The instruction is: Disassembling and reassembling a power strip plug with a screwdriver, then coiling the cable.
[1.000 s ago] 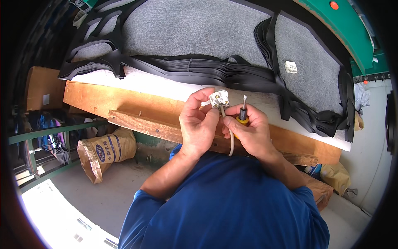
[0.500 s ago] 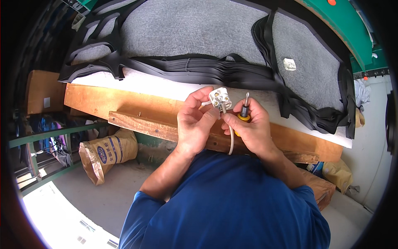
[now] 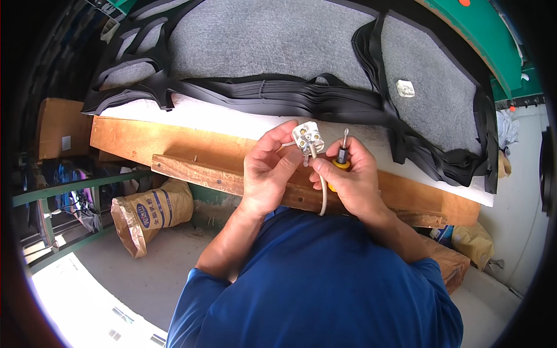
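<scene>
My left hand (image 3: 268, 171) pinches the edge of a white electrical plug (image 3: 308, 137), its inside exposed with brass-coloured screws showing. From the plug's lower side a white cable (image 3: 324, 194) bends down toward my blue shirt. A small pale tab (image 3: 306, 159) hangs beside the cable, near my left thumb. My right hand (image 3: 355, 180) is closed round a screwdriver (image 3: 343, 155) with a yellow and black handle, its tip pointing up. The right thumb and fingers also grip the cable just below the plug. A white plug cover (image 3: 405, 88) lies apart on grey felt-like material at the right.
Stacked black-edged grey sheets (image 3: 272, 40) cover the far side of a wooden bench (image 3: 127, 136). A wooden bar (image 3: 197, 174) runs along its near edge. Left of me lie a brown paper sack (image 3: 165, 209) and a green rail (image 3: 87, 188); a cardboard box (image 3: 61, 127) stands farther back.
My left hand has shifted slightly left, its thumb drawing back from the plug's lower edge and uncovering the pale tab. The right hand, screwdriver and cable have barely moved.
</scene>
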`<state>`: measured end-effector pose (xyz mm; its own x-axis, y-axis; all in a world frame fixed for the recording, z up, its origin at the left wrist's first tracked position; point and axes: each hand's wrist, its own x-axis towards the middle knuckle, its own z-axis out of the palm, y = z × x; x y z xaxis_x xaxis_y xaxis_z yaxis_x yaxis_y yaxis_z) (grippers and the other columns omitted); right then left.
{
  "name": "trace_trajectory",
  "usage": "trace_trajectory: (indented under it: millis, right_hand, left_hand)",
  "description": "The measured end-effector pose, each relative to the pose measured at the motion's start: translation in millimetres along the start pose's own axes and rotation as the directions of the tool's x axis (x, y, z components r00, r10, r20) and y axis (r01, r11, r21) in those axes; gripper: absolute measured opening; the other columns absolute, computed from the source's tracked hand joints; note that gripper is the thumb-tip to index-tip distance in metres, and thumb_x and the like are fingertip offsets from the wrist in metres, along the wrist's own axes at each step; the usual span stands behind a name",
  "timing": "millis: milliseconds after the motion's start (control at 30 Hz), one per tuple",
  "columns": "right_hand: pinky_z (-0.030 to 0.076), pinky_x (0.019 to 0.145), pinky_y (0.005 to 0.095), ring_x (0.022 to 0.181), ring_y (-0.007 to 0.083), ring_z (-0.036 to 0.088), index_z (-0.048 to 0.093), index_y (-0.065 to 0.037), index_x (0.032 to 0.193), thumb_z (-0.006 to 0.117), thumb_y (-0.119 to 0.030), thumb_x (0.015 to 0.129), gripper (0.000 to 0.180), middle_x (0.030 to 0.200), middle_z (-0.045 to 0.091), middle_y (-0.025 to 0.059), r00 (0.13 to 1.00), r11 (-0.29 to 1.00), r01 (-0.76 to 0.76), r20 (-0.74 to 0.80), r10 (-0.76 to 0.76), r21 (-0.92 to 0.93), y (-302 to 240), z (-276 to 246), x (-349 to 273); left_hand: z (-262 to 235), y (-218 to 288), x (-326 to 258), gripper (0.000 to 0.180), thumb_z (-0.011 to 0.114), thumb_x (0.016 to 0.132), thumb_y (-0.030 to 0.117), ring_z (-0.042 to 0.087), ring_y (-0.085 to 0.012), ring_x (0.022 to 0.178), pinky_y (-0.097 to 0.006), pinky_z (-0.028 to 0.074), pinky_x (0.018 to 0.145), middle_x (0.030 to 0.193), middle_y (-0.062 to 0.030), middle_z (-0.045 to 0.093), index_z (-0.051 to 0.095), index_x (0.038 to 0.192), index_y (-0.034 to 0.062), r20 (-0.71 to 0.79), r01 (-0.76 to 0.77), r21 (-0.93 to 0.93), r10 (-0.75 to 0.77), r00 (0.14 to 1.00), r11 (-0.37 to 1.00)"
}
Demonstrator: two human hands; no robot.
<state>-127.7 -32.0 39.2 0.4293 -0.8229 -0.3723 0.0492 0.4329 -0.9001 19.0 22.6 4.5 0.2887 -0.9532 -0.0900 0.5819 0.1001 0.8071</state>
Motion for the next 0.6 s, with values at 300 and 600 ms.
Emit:
trace_trajectory:
  millis: [300,600]
  right_hand:
    - [0.055,0.054,0.0241,0.064,0.013,0.065,0.048,-0.002,0.092,0.068,0.001,0.083,0.022,0.081,0.062,0.0086,1.0,1.0,0.02,0.024,-0.02,-0.024,1.5,1.1,1.6]
    - [0.055,0.054,0.0249,0.064,0.0132,0.064,0.049,-0.001,0.098,0.068,0.0,0.082,0.025,0.083,0.061,0.0082,1.0,0.999,-0.005,0.026,0.006,-0.039,2.3,1.7,5.0]
  left_hand:
    - [-1.5,1.7,3.3,0.043,0.052,0.084,-0.015,0.06,-0.0181,0.1,-0.031,0.051,0.086,0.112,-0.0117,0.059,0.049,0.125,-0.0028,0.056,-0.034,-0.001,0.034,0.998,0.999]
    - [4.5,3.0,6.5,0.039,0.054,0.081,-0.014,0.061,-0.0145,0.093,-0.027,0.052,0.08,0.106,-0.0095,0.059,0.05,0.119,-0.0029,-0.043,0.025,0.017,-0.025,0.999,1.0]
